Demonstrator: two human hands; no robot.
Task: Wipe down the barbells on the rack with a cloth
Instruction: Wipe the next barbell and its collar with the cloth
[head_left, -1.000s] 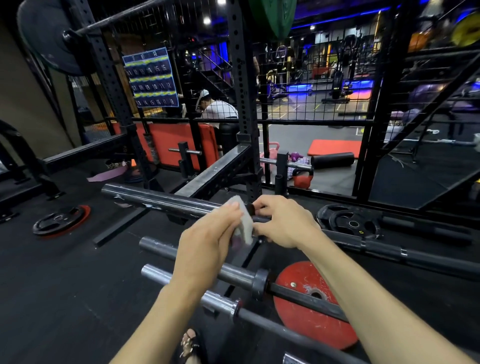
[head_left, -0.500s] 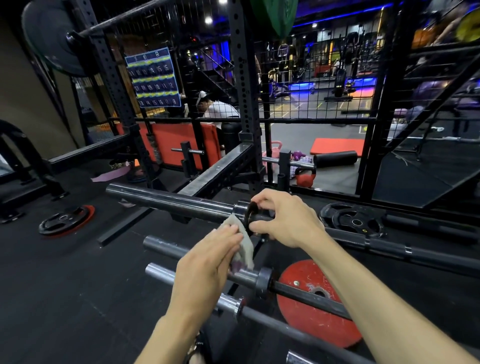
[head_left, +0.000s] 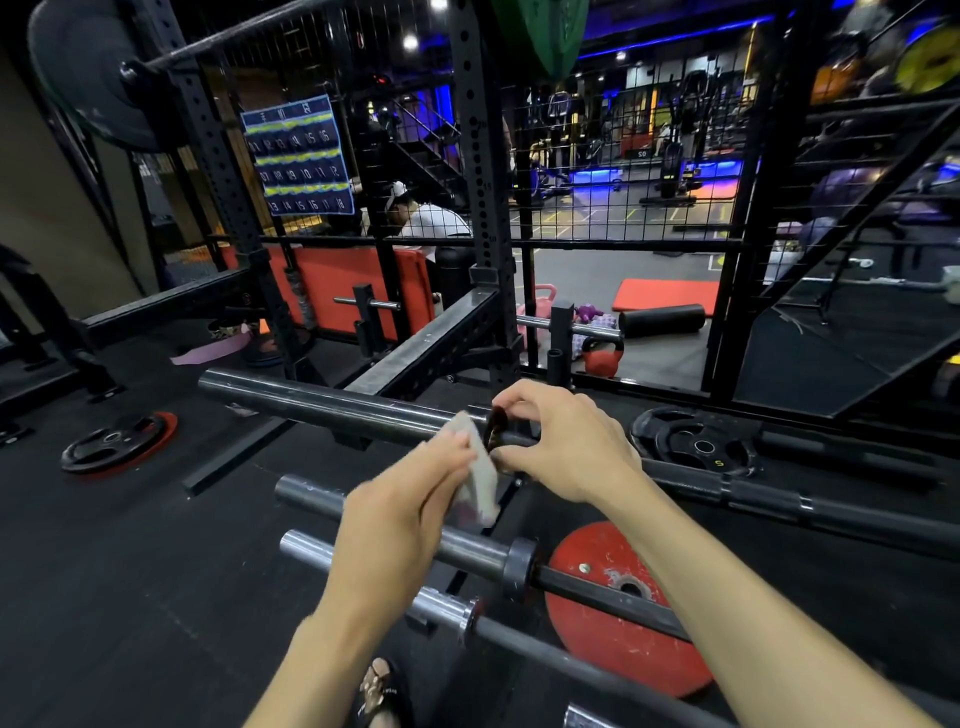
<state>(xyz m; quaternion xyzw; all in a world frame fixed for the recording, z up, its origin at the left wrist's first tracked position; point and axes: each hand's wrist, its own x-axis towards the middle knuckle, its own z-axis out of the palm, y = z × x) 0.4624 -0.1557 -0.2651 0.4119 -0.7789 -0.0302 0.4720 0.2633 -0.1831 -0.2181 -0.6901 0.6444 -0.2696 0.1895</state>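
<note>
Top barbell (head_left: 332, 402) at frame centre, long axis upper left to lower right. Right hand (head_left: 566, 441) curled round its collar (head_left: 493, 428). Left hand (head_left: 400, 514) pinching cloth (head_left: 475, 480), just left of collar, nearer the bare sleeve. Two more bars lower centre, unwiped probably. Black rubber floor (head_left: 130, 571), caged rack, gym beyond.

Pale cloth (head_left: 475, 470) beside top barbell's (head_left: 322, 402) collar; two more barbells (chrome-sleeved) (head_left: 363, 571) below.
</note>
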